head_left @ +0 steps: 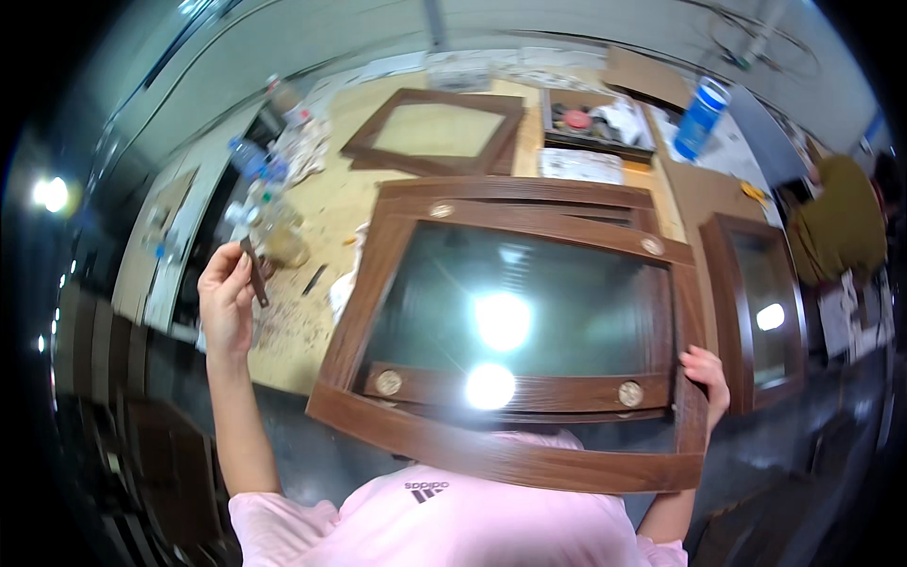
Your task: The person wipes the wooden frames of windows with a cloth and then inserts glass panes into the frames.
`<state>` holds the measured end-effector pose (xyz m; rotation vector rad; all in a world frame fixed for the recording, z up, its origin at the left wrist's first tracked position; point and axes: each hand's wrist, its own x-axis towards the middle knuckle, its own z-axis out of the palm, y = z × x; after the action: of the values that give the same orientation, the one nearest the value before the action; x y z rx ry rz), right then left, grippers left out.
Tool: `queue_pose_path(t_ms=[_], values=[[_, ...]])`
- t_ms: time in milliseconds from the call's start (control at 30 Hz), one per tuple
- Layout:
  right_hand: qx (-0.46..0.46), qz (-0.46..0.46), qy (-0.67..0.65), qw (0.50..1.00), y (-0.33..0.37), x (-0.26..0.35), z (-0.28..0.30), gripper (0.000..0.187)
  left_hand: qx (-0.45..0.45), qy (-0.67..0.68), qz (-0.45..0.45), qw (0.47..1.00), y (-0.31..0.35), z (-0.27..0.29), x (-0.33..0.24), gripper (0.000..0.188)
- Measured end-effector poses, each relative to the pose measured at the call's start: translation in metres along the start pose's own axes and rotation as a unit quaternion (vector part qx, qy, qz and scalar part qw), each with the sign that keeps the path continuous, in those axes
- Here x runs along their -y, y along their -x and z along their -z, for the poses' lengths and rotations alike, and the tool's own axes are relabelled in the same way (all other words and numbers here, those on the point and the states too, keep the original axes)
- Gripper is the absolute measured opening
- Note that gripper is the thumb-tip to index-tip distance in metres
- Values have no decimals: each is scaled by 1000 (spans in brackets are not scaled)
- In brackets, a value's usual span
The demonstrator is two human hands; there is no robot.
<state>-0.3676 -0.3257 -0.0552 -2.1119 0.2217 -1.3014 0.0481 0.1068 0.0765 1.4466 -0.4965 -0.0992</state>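
My left hand (225, 300) is raised at the left, its fingers pinching a small dark brown strip (255, 274). My right hand (709, 376) grips the right side of a brown wood-grain frame (529, 461). This frame slants in front of my body, its near edge close to my shirt. Dark reflective glass (501, 293) shows within it, with two bright light reflections. Under the frame lie more brown pieces, including a cross rail (510, 391) with round pale medallions. How these pieces are joined cannot be seen.
Plastic bottles (279, 236) and a crumpled cloth (302, 151) line the table's left side. Other frames (378, 118) lie at the back, beside an open box (595, 118) and a blue bottle (701, 120). A narrow glazed frame (751, 312) and a seated person (838, 222) are at the right.
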Motion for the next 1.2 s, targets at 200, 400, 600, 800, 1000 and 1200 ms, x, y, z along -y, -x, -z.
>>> queue_pose_path(t_ms=[200,400,600,800,1000,1200], values=[[15,4,39,999,-4,5,1,19,-175,-35,35,983,48,70,70,17],[65,30,54,996,-1,-14,17,25,-216,-170,87,957,77,114,172,15],[95,44,81,991,4,-31,32,28,-235,-224,110,939,90,113,220,13],[65,34,83,994,4,-27,27,26,-208,-249,110,939,85,107,201,15],[63,34,74,995,-2,-16,17,25,-174,-397,138,890,85,111,196,24],[81,7,92,992,-6,-10,31,23,36,-80,-159,983,106,7,34,36]])
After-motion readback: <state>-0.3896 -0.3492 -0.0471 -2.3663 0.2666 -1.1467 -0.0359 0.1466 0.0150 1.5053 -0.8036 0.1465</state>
